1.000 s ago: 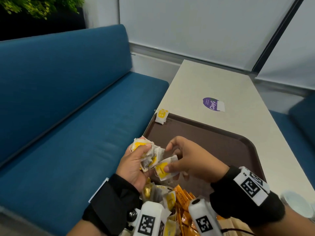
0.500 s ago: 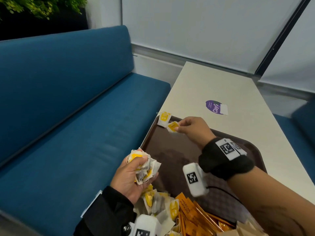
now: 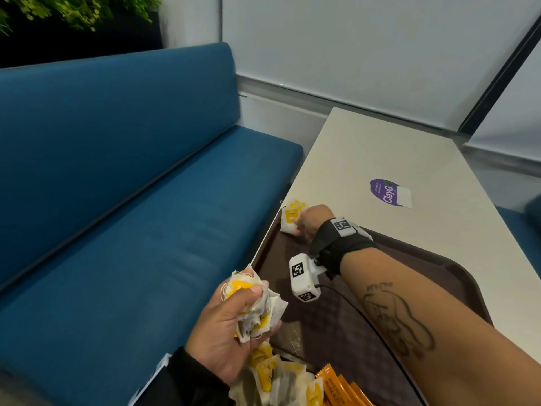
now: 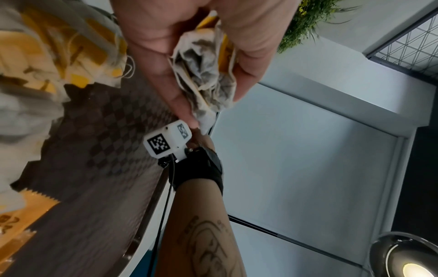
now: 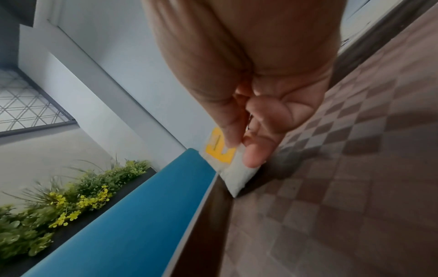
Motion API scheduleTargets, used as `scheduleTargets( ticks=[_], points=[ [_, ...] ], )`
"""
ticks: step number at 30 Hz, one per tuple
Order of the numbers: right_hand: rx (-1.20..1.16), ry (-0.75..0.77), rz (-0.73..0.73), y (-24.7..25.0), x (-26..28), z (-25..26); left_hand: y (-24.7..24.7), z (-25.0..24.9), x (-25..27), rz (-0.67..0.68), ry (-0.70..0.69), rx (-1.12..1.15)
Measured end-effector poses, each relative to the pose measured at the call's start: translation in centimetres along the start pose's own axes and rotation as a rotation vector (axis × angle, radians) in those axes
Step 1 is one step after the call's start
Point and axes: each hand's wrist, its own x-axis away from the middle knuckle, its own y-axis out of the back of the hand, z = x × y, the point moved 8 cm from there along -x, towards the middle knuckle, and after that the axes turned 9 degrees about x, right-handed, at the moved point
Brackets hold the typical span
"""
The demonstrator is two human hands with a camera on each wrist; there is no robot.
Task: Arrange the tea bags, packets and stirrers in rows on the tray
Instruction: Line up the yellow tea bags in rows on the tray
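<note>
at far left corner of brown tray (image 3: 456, 268), right hand (image 3: 307, 222) pinches tea bag (image 3: 288, 222) with thumb and fingertip against rim. risk: bag tips over edge. left hand (image 3: 225, 323) clutches tea bag bundle (image 3: 257, 306), strings may tangle, spill.

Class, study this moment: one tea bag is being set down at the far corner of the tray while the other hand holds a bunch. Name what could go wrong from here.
1. The right hand sets a tea bag against the tray's rim, right beside the placed tea bag; it may lie on the rim or knock that one over the table edge.
2. The left hand grips a crumpled bunch of tea bags with loose strings; they may tangle or tear when pulled apart.
</note>
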Motion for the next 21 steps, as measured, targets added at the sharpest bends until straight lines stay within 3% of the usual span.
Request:
scheduleTargets(
  ticks=[5, 9, 13, 16, 21],
  points=[
    [-0.143, -0.021, 0.041, -1.6, -2.2, 0.9, 0.4, -0.4, -1.3, -0.012, 0.015, -0.043],
    [-0.470, -0.034, 0.137, -2.0, -3.3, 0.2, 0.3, -0.1, -1.1, 0.001, 0.046, -0.069],
    [-0.547, -0.023, 0.065, -1.0, -2.8, -0.8, 0.3, 0.1, -1.3, 0.010, 0.067, -0.092],
    [-0.639, 0.124, 0.054, 0.9, 0.6, 0.6, -0.4, 0.2, -0.8, 0.027, 0.088, -0.081],
    [-0.435, 0.584, 0.435, 2.0, 11.5, 3.9, -1.9, 1.0, 0.0, 0.040, 0.122, -0.075]
  ],
)
